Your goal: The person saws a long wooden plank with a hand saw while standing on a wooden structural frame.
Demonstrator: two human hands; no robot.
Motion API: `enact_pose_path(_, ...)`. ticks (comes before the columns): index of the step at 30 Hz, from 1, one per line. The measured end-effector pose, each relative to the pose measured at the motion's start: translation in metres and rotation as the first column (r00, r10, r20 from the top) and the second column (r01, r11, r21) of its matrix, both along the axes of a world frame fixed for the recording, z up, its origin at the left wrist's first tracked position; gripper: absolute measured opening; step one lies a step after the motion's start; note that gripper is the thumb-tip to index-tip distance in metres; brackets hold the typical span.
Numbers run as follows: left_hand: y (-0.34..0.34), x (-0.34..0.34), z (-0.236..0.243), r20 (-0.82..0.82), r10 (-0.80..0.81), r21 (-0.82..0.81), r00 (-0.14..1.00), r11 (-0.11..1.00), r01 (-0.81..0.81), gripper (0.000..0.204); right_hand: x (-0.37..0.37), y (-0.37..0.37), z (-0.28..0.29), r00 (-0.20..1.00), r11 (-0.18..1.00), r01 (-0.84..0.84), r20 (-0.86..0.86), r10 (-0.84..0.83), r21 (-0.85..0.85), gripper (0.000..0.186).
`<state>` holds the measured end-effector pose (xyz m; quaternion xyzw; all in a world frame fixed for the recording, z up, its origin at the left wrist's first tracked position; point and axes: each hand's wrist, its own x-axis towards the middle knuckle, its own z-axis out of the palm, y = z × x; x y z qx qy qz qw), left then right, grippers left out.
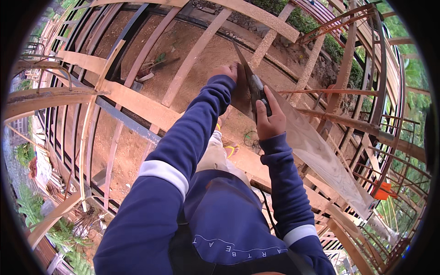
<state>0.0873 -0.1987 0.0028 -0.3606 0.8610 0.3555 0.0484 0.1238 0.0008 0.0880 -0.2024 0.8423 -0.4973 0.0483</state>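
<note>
My right hand [271, 113] is wrapped round the black handle of a handsaw [245, 68]. The saw's blade points away from me, tapering to a thin tip. Close to the blade on its left, my left hand [228, 72] is closed at the end of a wide wooden board [316, 142]; it seems to grip the board's edge, though its fingertips are hidden. From there the board slants down to the right, passing beyond my right forearm. The blade lies over or against the board's near end; I cannot tell how deep it sits.
A lattice of timber beams [137, 103] and battens surrounds me, with brown ground below. Rusty steel bars [353, 121] and an orange object [384, 190] are at the right. A foot in a yellow sandal [233, 150] shows beneath my arms. A thin upright batten [91, 110] stands at left.
</note>
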Motion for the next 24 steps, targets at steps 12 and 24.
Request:
enact_pose_path(12,0.002,0.000,-0.016,-0.054,0.041,0.092,0.998,0.995,-0.036,0.063,0.001,0.002,0.001,0.919,0.999,0.002,0.393,0.010,-0.032,0.057)
enact_pose_path(24,0.002,-0.013,-0.010,-0.040,-0.026,0.056,0.999,0.998,0.028,0.062,0.011,0.011,-0.003,0.943,0.989,0.147,0.305,-0.130,-0.033,0.045)
